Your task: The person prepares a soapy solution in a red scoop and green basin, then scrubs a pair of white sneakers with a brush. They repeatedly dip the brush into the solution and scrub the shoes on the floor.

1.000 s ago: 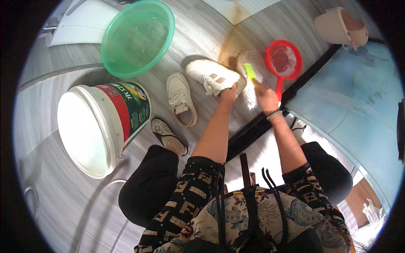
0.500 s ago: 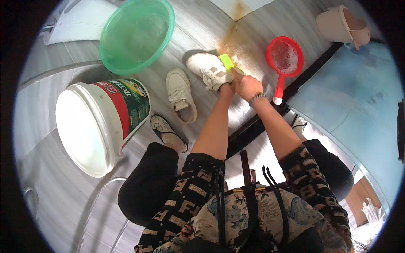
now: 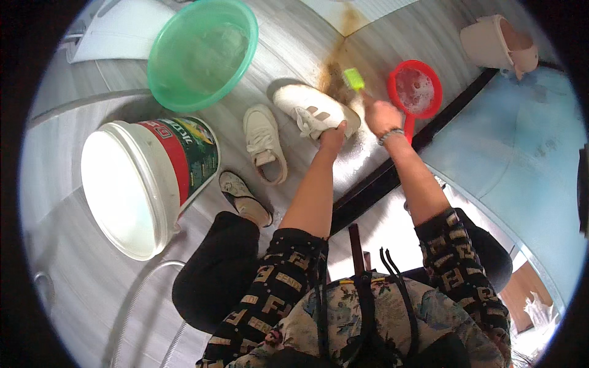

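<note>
A white sneaker [image 3: 311, 104] with beige side stripes lies tilted on the wet floor. My left hand [image 3: 333, 140] grips it at the heel opening, and part of the fingers is hidden inside or behind the shoe. To the right, my right hand [image 3: 384, 118] is closed round the handle of a bright green scrubbing brush [image 3: 353, 79]. The brush head is held apart from the sneaker, off its right side. Just beyond my right hand is a red dipper [image 3: 418, 87] with sudsy water. The other white sneaker [image 3: 262, 138] rests on the floor to the left.
A green basin [image 3: 161, 73] holding water stands at the far left. Nearer is a large white bucket [image 3: 126, 190], with a hose [image 3: 132, 300] below it. A beige pail [image 3: 488, 43] stands far right, beside a black sill [image 3: 457, 101] and bluish glass panel [image 3: 509, 141].
My right hand has moved right, lifting the brush away from the sneaker's side. My left hand keeps hold of the sneaker, whose heel now shows.
</note>
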A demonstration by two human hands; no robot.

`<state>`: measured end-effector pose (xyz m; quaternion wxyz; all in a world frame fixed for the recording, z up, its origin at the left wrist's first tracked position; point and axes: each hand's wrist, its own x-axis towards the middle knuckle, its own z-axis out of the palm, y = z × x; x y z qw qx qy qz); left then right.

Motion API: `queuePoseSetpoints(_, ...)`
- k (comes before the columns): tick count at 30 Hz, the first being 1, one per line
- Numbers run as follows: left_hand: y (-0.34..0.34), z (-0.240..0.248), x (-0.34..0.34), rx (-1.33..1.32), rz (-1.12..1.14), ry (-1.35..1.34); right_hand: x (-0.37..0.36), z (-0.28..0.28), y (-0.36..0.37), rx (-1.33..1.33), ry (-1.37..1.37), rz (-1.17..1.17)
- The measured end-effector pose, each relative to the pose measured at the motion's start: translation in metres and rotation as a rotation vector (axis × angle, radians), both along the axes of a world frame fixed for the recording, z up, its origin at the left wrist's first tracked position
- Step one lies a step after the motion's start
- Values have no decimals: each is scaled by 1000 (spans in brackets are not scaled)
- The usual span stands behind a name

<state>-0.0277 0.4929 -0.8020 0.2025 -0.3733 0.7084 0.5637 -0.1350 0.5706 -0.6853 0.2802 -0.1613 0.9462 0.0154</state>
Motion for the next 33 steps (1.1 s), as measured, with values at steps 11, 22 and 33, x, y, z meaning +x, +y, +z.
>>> queuePoseSetpoints(11,2,1,-5,198,46,-6,-98,-91,134,-10,-79,10)
queuePoseSetpoints(22,-3,-49,-9,144,197,116,53,0,-3,-332,87,-1)
queuePoseSetpoints(33,16,-28,-8,-463,189,294,17,-18,26,-80,69,133)
